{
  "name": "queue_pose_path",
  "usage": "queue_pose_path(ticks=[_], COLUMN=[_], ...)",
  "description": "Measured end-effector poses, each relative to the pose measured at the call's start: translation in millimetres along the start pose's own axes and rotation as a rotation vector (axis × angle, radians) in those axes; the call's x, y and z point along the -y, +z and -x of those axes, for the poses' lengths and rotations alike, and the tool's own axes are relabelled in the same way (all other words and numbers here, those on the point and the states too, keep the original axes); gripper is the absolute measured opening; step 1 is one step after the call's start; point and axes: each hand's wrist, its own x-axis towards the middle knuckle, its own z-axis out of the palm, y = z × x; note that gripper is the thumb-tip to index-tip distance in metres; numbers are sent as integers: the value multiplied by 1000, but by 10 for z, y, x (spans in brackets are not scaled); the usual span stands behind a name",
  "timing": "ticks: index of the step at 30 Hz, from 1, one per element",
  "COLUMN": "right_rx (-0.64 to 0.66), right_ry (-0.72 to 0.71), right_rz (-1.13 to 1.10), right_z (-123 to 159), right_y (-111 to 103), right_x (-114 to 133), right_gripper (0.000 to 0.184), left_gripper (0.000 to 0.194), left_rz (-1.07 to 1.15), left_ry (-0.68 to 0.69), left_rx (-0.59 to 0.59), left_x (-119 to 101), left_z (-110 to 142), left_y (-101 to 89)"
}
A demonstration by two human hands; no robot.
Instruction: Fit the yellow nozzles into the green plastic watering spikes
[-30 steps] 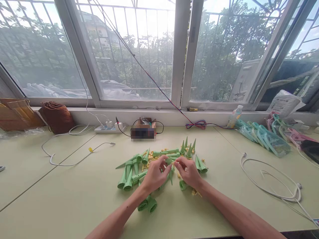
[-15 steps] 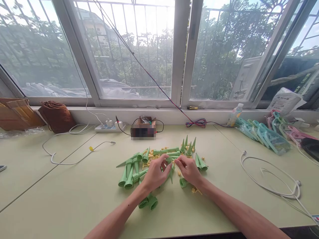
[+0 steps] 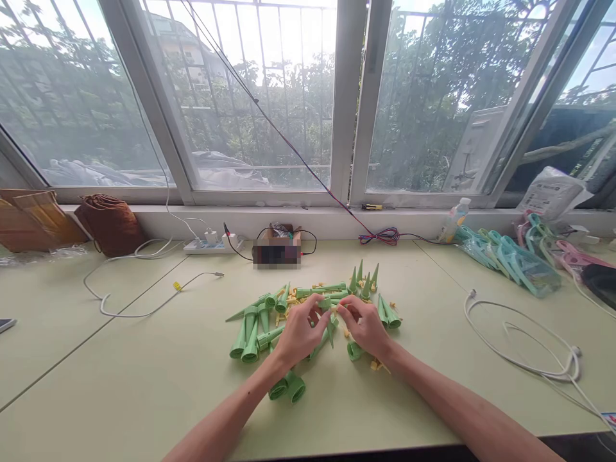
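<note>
Since the earlier frame, both hands have been raised slightly over the pile of green plastic spikes. One green spike, pointing down, is pinched between the left hand and the right hand, above the pale green table. Small yellow pieces are scattered among the spikes.

a brown bag sits by the window sill at the far left, a white power strip beside it. a white cable loops on the right, near teal packets and a plastic bottle.

Blurred-out box by the sill
</note>
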Motion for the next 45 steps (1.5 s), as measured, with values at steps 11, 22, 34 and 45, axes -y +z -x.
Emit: queue_pose_path(ticks=[11, 22, 34, 45], right_rx=[-1, -11, -7, -17], right_ry=[17, 19, 15, -1], right_rz=[-6, 24, 24, 26], right_z=[1, -9, -16, -25], right_y=[5, -8, -26, -21], right_x=[-31, 4, 28, 21], right_gripper=[24, 27, 30, 32], left_gripper=[16, 15, 16, 13], left_rz=[-14, 5, 16, 0], left_ry=[9, 4, 2, 5], left_rx=[-3, 2, 21, 16], left_x=[17, -17, -13, -38], left_z=[-7, -9, -5, -6], left_y=[13, -1, -4, -2])
